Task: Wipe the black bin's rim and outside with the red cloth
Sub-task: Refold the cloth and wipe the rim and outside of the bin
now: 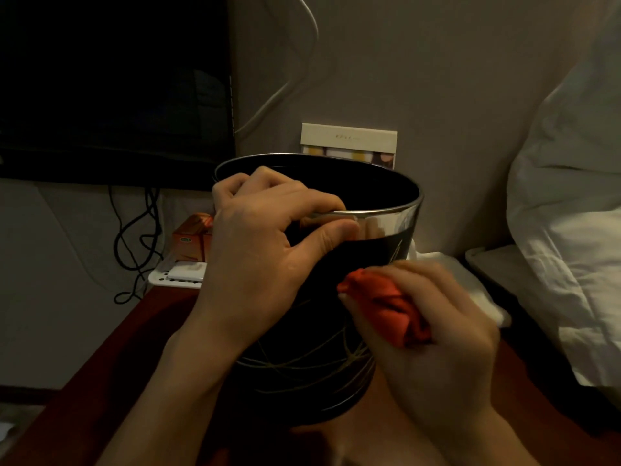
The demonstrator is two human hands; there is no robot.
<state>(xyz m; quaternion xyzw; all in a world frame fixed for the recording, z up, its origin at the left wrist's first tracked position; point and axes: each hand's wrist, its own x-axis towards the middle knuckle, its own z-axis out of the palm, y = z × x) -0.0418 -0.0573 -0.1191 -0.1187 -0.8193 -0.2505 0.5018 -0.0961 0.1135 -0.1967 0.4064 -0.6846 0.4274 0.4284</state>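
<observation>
- The round black bin (302, 364), glossy, with thin pale scribbled lines and a shiny silver band around its rim (393, 220), stands upright on the dark red-brown tabletop (144, 348), near its front edge.
- The left hand (265, 250) pinches the near rim, fingers hooked inside, thumb pressed on the silver band.
- The right hand (433, 334) grips a bunched red cloth (386, 307), which is pressed against the bin's outer wall on the right side, below the band.
- The bin looks stiff, hollow and probably light, so it could slide or tip under pressure; its gloss seems slippery. The rim is the sound place to hold it.
- The cloth is soft and moulds to the curve.
- Behind the bin, at the tabletop's back edge, a pale card (349, 142) leans on the wall; an orange box (191, 237) and a white tray (178, 277) sit at the back left.
</observation>
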